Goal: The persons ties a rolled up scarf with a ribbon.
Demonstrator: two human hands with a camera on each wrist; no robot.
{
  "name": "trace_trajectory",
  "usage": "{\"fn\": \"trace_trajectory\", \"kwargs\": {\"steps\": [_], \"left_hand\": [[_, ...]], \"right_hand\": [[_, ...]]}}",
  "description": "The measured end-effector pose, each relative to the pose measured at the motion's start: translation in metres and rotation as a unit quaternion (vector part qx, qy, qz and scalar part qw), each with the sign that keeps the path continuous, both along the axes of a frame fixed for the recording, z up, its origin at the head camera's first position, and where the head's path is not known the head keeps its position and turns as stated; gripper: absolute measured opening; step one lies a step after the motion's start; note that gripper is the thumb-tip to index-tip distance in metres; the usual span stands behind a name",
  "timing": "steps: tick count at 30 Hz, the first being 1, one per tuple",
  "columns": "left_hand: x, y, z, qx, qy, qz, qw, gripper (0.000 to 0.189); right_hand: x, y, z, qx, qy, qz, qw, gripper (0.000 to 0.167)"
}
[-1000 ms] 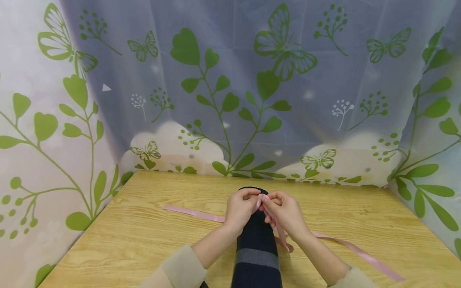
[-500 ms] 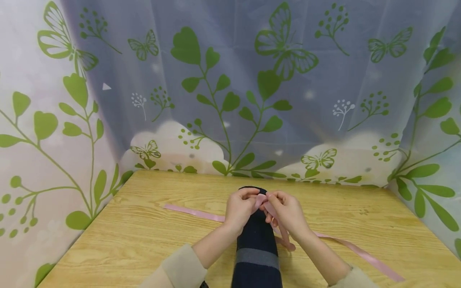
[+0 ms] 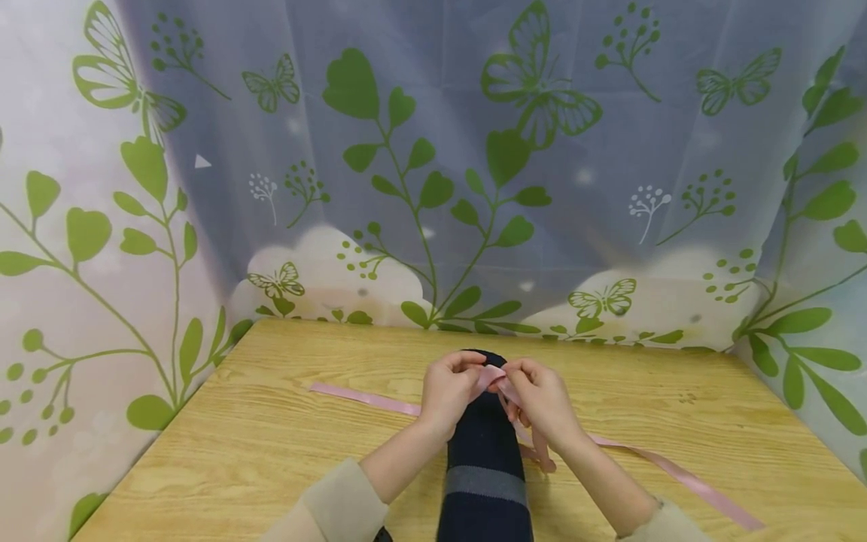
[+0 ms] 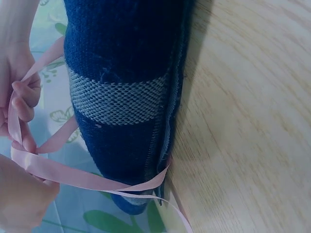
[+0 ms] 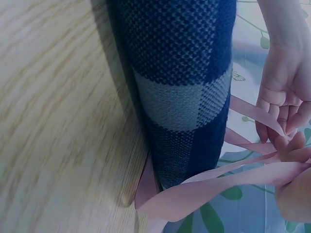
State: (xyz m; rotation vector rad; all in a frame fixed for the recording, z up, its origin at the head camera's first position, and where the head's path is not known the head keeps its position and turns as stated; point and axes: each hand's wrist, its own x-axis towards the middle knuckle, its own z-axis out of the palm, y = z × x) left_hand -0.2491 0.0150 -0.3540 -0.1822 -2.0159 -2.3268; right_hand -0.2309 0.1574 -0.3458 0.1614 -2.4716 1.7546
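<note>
Pink ribbon point(image 3: 491, 373) sits a bit wider vs a second ago. From my end I see left grip point(image 3: 448, 393) and right grip point(image 3: 544, 399) both pinching it, above the far end of the navy knit bundle point(image 3: 484, 440) lying on the worktop point(image 3: 271, 452).

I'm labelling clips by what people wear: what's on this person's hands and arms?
The left hand and right hand are bare: no glove, ring or watch shows. The left sleeve is plain pale beige, with what looks like a wide cuff marked off by a seam or fold. The right sleeve, similarly pale, shows only its end.
</note>
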Motion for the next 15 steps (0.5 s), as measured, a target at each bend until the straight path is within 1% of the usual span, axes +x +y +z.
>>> {"fn": "trace_trajectory", "kwargs": {"steps": [3, 6, 9, 12, 15], "left_hand": [[-0.0005, 0.0001, -0.0007, -0.019, 0.008, 0.001, 0.9998, 0.024], [-0.0012, 0.0004, -0.0013, -0.019, 0.004, -0.003, 0.9998, 0.023], [-0.0015, 0.0006, -0.0019, -0.003, -0.004, -0.02, 0.9998, 0.025], [-0.0006, 0.0002, -0.0023, 0.011, -0.013, -0.046, 0.9988, 0.031], [0.0006, -0.0005, -0.003, -0.011, -0.006, -0.058, 0.9982, 0.033]], "right_hand": [[0.0003, 0.0003, 0.0014, -0.012, -0.011, 0.009, 0.9998, 0.023], [0.0, 0.0016, 0.0025, -0.026, -0.021, 0.019, 0.9993, 0.024], [-0.001, 0.0038, 0.0027, -0.032, -0.029, 0.027, 0.9987, 0.025], [-0.0023, 0.0063, 0.0033, -0.032, -0.036, 0.032, 0.9983, 0.025], [-0.0027, 0.0083, 0.0052, -0.032, -0.034, 0.05, 0.9977, 0.026]]}}
